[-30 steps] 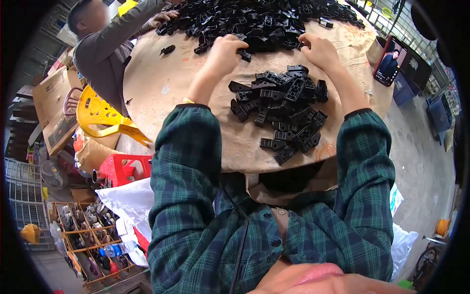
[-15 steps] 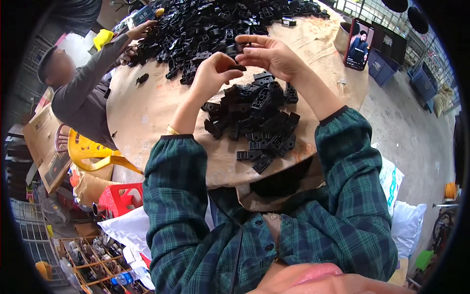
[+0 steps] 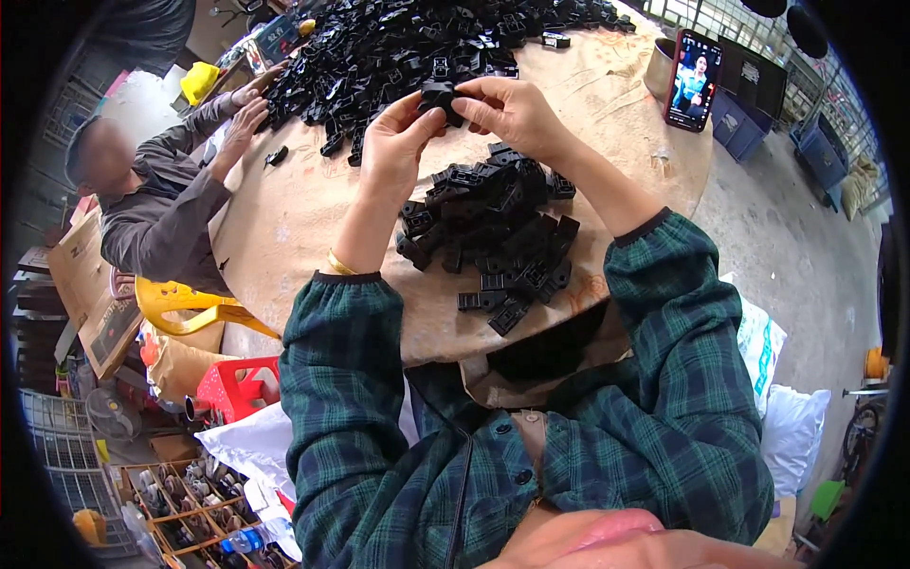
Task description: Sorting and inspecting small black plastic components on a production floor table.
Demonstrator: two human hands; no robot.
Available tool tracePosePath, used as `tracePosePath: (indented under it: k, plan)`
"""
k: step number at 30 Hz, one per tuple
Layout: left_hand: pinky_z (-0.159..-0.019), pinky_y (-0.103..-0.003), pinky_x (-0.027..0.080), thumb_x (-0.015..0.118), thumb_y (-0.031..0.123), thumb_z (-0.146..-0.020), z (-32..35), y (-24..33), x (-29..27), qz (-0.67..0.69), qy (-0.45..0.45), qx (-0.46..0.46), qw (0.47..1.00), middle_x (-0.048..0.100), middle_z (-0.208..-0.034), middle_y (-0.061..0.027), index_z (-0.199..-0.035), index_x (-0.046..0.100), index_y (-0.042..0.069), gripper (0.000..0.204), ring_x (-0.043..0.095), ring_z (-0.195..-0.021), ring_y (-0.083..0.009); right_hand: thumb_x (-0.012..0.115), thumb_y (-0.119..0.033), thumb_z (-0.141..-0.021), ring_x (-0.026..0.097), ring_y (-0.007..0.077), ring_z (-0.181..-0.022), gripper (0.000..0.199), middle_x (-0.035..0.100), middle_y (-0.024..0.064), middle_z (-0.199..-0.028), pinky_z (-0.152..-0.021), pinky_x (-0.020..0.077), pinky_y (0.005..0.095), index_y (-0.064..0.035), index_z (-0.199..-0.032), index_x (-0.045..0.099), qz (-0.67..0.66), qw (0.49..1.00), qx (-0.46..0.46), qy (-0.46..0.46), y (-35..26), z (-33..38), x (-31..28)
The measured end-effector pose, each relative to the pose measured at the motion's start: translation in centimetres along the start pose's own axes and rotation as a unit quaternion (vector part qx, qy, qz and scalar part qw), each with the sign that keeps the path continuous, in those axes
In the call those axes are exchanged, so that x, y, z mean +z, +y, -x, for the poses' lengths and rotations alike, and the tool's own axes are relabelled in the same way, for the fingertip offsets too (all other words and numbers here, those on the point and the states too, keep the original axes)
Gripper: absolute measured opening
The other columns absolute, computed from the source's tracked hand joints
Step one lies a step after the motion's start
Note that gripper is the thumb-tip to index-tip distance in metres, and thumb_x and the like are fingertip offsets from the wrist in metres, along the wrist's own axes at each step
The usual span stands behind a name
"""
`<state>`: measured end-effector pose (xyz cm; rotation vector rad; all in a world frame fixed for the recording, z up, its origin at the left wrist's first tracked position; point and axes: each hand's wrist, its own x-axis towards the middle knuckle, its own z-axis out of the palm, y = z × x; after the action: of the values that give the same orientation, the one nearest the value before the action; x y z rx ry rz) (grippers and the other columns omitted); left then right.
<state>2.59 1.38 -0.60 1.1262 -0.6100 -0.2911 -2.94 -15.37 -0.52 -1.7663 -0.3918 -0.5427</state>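
Observation:
Both my hands meet over the table, pinching a small black plastic part [image 3: 437, 93] between them. My left hand [image 3: 403, 133] grips it from the left with thumb and fingers. My right hand [image 3: 512, 114] holds its right side with thumb and forefinger. Fingers cover much of the part, so its exact kind is unclear. Just below my hands lies a near pile of black plastic parts [image 3: 493, 213], blocky with slots and ridges. A far larger heap of similar black parts [image 3: 379, 57] spreads across the back of the table.
The round table has a tan cloth [image 3: 275, 223]. A phone [image 3: 694, 81] stands at its right edge by a round container [image 3: 660, 68]. At left, a co-worker [image 3: 161, 190] reaches to the heap, near a yellow chair [image 3: 180, 302] and red stool [image 3: 237, 387]. White sacks [image 3: 791, 431] lie right.
My hands have come together on one black part, the right hand lowering toward the left. The co-worker has drawn one arm back from the heap and leaned away.

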Motion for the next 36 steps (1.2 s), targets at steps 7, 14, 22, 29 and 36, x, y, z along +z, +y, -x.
tracePosePath:
  k: [7, 14, 22, 29, 36]
  plan:
    - [-0.074, -0.023, 0.049, 0.062, -0.003, -0.076, 0.4, 1.3, 0.8, -0.148, 0.033, 0.064, 0.986, 0.061, -0.092, -0.0081, -0.109, 0.054, -0.005, 0.034, 0.058, -0.082, -0.0109, 0.062, -0.017, -0.081, 0.055, 0.0134, -0.062, 0.025, 0.058, 0.0092, -0.075, -0.056, 0.0445, 0.0241, 0.0031, -0.096, 0.059, 0.174, 0.971, -0.153, 0.057, -0.8, 0.3, 0.6]
    - [-0.075, -0.023, 0.050, 0.062, -0.003, -0.077, 0.6, -0.1, 1.6, 0.031, 0.066, 0.013, 0.997, 0.058, -0.099, -0.0126, -0.121, 0.039, -0.009, 0.049, 0.059, -0.084, -0.0143, 0.064, -0.011, -0.076, 0.058, 0.0207, -0.066, 0.022, 0.058, 0.0130, -0.081, -0.058, 0.0468, 0.0282, 0.0010, -0.094, 0.060, 0.263, 0.946, -0.179, 0.061, -0.8, 0.8, 0.7]
    - [-0.069, -0.021, 0.050, 0.061, -0.001, -0.078, 1.0, 1.0, 1.8, 0.066, 0.060, -0.003, 0.996, 0.061, -0.088, -0.0085, -0.116, 0.045, -0.004, 0.042, 0.059, -0.077, -0.0115, 0.071, -0.012, -0.070, 0.059, 0.0161, -0.073, 0.030, 0.061, 0.0062, -0.089, -0.063, 0.0487, 0.0261, -0.0049, -0.097, 0.062, 0.217, 0.961, -0.163, 0.060, -0.7, 0.4, 1.2]
    - [-0.073, -0.024, 0.049, 0.062, 0.001, -0.076, 1.9, 4.7, 1.8, -0.356, -0.064, 0.138, 0.922, 0.064, -0.093, -0.0101, -0.124, 0.037, -0.002, 0.054, 0.060, -0.082, -0.0135, 0.052, -0.023, -0.088, 0.058, 0.0148, -0.090, 0.035, 0.062, 0.0108, -0.099, -0.073, 0.0491, 0.0267, -0.0003, -0.114, 0.052, 0.090, 0.992, 0.035, 0.084, 3.7, -2.0, -5.1]
    - [-0.062, -0.028, 0.048, 0.070, 0.013, -0.070, 4.8, 2.9, 4.3, -0.550, -0.228, 0.254, 0.762, 0.063, -0.084, -0.0106, -0.114, 0.053, 0.009, 0.047, 0.060, -0.074, -0.0193, 0.057, -0.018, -0.080, 0.053, 0.0297, -0.099, 0.028, 0.058, 0.0129, -0.107, -0.084, 0.0431, 0.0350, -0.0069, -0.106, 0.058, 0.422, 0.895, -0.141, -0.019, 7.3, -1.9, -2.5]
